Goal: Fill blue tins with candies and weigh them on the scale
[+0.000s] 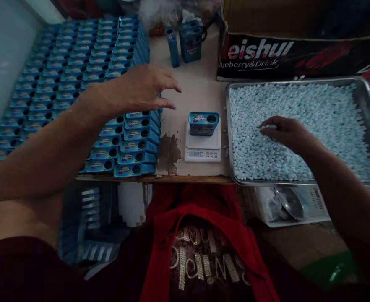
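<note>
A small blue tin (pixel 204 124) with a round dark hole in its top stands upright on a white digital scale (pixel 203 144), whose display is lit. My left hand (pixel 147 88) hovers to the left of the tin, thumb and fingers apart, holding nothing. On the right, my right hand (pixel 285 132) is over a metal tray (pixel 232 167) of pale blue and white candies (pixel 267 159). Its fingertips are pinched together at the surface of the candies, with a few pale pieces at the tips.
Rows of similar blue tins (pixel 68 79) cover the left of the table. Two blue items, a narrow one (pixel 172 47) and a wider tin (pixel 190 42), stand at the back. Behind the tray sits an open black carton (pixel 267 58). Below it, a white basket (pixel 313 209) holds a metal scoop (pixel 290 203).
</note>
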`<state>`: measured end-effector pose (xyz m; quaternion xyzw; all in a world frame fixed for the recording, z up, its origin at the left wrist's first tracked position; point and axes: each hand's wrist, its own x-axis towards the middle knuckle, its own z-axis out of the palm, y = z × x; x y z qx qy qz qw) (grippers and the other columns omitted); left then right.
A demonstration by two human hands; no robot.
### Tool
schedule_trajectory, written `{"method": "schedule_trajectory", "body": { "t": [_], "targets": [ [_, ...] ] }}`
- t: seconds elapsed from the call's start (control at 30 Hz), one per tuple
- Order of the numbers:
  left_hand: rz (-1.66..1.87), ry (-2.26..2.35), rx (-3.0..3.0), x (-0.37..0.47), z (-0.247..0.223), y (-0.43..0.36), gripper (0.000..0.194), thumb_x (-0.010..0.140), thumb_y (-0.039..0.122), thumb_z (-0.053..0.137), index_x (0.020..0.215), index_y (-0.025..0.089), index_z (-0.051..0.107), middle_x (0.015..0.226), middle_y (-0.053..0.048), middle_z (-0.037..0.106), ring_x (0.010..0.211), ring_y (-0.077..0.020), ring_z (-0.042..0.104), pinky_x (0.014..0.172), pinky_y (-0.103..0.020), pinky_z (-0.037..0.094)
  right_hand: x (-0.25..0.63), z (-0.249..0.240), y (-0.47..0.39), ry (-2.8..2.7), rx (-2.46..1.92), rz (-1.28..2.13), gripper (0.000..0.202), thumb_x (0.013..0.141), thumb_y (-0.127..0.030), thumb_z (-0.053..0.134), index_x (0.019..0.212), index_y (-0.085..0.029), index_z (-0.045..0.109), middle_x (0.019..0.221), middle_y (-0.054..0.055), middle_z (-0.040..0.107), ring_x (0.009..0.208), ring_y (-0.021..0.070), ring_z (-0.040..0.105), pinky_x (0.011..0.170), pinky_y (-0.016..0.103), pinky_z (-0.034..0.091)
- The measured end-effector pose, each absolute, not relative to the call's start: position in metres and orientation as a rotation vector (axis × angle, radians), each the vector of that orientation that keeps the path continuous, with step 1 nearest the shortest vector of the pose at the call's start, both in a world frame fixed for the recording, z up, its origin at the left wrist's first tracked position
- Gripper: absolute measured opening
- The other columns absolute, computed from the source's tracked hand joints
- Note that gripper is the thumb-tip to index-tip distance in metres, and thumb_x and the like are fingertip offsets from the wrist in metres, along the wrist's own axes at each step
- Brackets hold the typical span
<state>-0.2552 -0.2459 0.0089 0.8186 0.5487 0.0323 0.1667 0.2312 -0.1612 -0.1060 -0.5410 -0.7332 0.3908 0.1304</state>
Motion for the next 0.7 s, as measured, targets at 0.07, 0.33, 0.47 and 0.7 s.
{"method": "schedule_trajectory", "body": {
  "t": [0.07,0.33,0.47,0.7],
  "targets": [
    [0.104,1.525,2.317,-0.249,0.010,-0.250,0.107,0.102,0.103,0.042,0.163,0.019,0.066,0.176,-0.010,0.063,0.155,-0.0346,0.054,0.144,-0.054,0.034,0.223,-0.100,-0.160,-1.884,-1.522,1.383,0.035,0.084,-0.049,0.097,0.100,-0.025,0.077,0.069,0.001,0.063,0.060,0.0162,0.050,0.055,0.030,0.038],
    [0.198,1.397,2.175,-0.239,-0.014,-0.254,0.094,0.095,0.087,0.076,0.168,0.028,0.066,0.162,-0.011,0.074,0.150,-0.0413,0.070,0.127,-0.052,0.055,0.168,-0.073,-0.171,-1.663,-1.385,1.731,0.046,0.071,-0.047,0.110,0.090,-0.023,0.075,0.072,0.002,0.067,0.058,0.0117,0.052,0.050,0.026,0.037],
    [0.273,1.377,2.188,-0.244,-0.025,-0.254,0.087,0.098,0.084,0.076,0.163,0.026,0.071,0.157,-0.014,0.076,0.147,-0.0415,0.073,0.123,-0.050,0.057,0.128,-0.043,-0.174,-1.807,-1.170,1.804,0.041,0.080,-0.047,0.107,0.096,-0.024,0.077,0.071,0.000,0.067,0.060,0.0122,0.053,0.053,0.027,0.038],
    [0.294,1.425,2.195,-0.262,-0.021,-0.264,0.092,0.105,0.088,0.067,0.164,0.018,0.067,0.150,-0.017,0.079,0.135,-0.0343,0.074,0.118,-0.046,0.058,0.076,0.004,-0.173,-2.665,-0.980,0.934,0.014,0.098,-0.035,0.087,0.104,-0.022,0.086,0.082,0.002,0.074,0.086,0.0224,0.073,0.079,0.034,0.051]
  ]
}}
